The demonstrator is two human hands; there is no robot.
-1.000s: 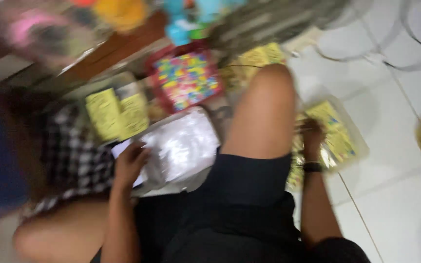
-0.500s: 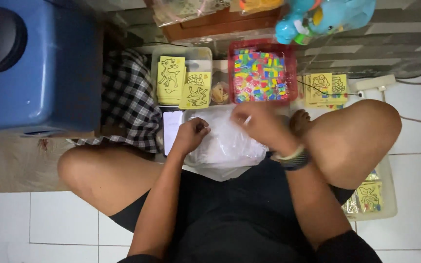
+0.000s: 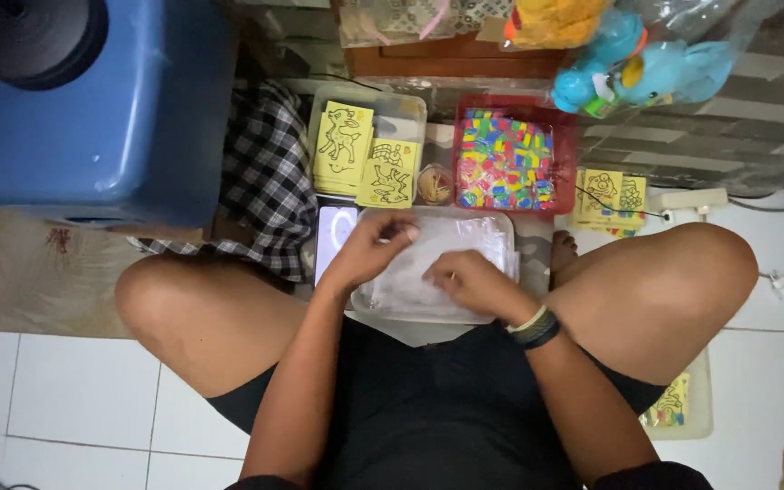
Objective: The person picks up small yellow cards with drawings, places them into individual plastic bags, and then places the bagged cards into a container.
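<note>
I sit cross-legged on the floor with a stack of clear plastic bags [image 3: 465, 238] in front of me. My left hand [image 3: 367, 252] rests on the stack's upper left part, its fingers pinching the top bag. On the lower middle of the stack lies my right hand [image 3: 466, 283], with a dark band on its wrist and its fingertips pressed together on the plastic. A phone [image 3: 331, 234] with a lit screen lies just left of the bags, partly under my left hand.
Beyond the bags stand a clear box of yellow picture cards [image 3: 356, 156], a small round cup [image 3: 435, 184] and a red tray of colourful small packets [image 3: 505, 163]. More yellow cards [image 3: 614, 198] lie at right. A blue container [image 3: 93, 118], checked cloth [image 3: 265, 181] and plush toys [image 3: 632, 68] surround them.
The view swung from a blurred tilt to straight down. My right hand left the tray at my right side and came to the plastic bags, where both hands now sit lower.
</note>
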